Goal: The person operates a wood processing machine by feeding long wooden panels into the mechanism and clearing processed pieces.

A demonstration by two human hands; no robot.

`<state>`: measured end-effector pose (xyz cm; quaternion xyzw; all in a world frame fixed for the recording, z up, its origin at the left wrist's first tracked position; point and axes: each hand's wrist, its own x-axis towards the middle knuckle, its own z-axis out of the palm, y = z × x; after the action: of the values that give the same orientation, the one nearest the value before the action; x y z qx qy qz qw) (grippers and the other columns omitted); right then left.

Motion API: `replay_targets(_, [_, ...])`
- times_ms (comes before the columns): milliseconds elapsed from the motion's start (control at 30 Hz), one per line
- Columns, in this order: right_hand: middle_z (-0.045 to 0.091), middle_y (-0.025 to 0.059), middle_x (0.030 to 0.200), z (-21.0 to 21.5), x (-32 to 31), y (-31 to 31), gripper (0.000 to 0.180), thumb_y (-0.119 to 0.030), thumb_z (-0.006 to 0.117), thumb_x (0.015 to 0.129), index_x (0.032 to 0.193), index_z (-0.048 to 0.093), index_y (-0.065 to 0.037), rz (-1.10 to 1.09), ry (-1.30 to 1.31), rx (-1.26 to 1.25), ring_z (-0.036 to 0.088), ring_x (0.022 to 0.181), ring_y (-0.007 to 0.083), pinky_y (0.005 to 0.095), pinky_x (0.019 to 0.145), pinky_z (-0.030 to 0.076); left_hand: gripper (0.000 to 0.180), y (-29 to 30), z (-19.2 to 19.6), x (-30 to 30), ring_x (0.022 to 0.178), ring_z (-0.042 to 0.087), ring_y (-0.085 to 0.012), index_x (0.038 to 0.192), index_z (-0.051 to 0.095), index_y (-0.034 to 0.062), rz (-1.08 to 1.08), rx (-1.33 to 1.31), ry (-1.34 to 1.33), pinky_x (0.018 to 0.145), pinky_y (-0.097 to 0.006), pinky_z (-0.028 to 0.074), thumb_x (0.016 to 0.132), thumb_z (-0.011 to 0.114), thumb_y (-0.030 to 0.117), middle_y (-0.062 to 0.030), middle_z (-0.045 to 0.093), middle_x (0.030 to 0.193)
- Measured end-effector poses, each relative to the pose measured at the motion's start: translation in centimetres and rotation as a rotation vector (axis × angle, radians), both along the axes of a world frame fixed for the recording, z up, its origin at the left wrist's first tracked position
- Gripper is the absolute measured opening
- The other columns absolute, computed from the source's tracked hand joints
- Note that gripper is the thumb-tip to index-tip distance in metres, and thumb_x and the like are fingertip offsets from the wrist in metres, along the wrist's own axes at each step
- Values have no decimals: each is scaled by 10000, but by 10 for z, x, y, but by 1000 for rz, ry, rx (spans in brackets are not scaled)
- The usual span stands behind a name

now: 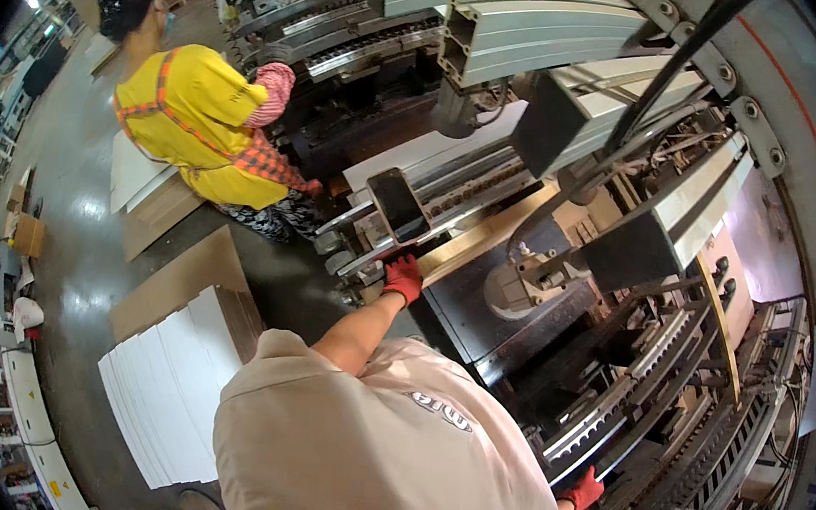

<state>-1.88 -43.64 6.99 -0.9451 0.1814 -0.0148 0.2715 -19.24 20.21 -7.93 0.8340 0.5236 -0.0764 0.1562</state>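
My left hand point(403, 281), in a red glove, reaches forward to the near end of a long pale wooden strip point(491, 236) on the machine. Its fingers are bent in at the strip's end, beside a metal rail; what they grip there is too small to make out. Far to the right, my right hand point(583, 492), also red-gloved, rests at a toothed metal rail point(625, 396). My body hides much of that arm, and the bend of its fingers does not show clearly. A dark, flat machine bed point(480, 329) lies between the hands.
Grey metal beams point(543, 44) with dark end caps jut over the machine. On the left stands a stack of white panels point(167, 384) by a brown cardboard sheet point(189, 280). A person in a yellow shirt point(189, 104) works at the machine's far left side.
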Motion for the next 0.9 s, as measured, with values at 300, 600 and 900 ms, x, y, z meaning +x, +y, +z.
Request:
replay_targets(300, [693,193,903,37,-5,48,427,-298,678,744,1012,663,34,23,-8,155,658,795,338,435,705,483,990,-15,38,0,1369,205,-415,1458,186,25,-73,106,-54,1048,-592,224,712,690,435,-241,235,1470])
replay_targets(600, [686,193,803,14,-1,19,387,-280,653,766,925,661,73,79,-11,83,624,686,328,442,644,465,1086,-70,85,-11,1370,195,-414,1478,115,76,-314,-42,-65,1076,-584,183,684,715,511,-237,183,1491])
replay_targets(900, [672,223,965,-6,2,0,452,-324,662,802,1027,635,67,65,-142,91,629,863,378,430,771,469,878,-90,87,-5,1167,497,-350,1336,419,85,-921,-517,155,955,-464,392,658,665,584,-190,502,1279])
